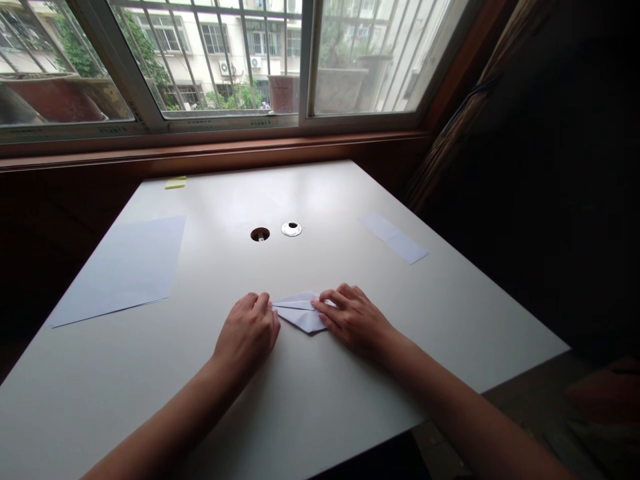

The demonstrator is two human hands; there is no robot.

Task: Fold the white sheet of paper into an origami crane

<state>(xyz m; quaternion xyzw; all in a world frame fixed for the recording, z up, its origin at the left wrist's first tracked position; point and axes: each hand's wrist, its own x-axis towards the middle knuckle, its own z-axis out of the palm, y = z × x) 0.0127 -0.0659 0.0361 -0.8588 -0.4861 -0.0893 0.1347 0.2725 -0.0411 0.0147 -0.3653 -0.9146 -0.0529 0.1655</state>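
A small folded piece of white paper (301,312) lies on the white table (320,393), between my two hands. My left hand (249,331) rests at its left tip with the fingers curled and pressed onto the paper's point. My right hand (351,317) lies on the paper's right side, fingers stretched out and pressing the folded flap flat. Part of the paper is hidden under my right fingers.
A flat white sheet (126,268) lies at the left. A narrow paper strip (394,238) lies at the right. A yellow sticky pad (175,182) sits at the far left corner. A round hole (260,234) and a silver cap (291,229) mark the middle. Windows run behind.
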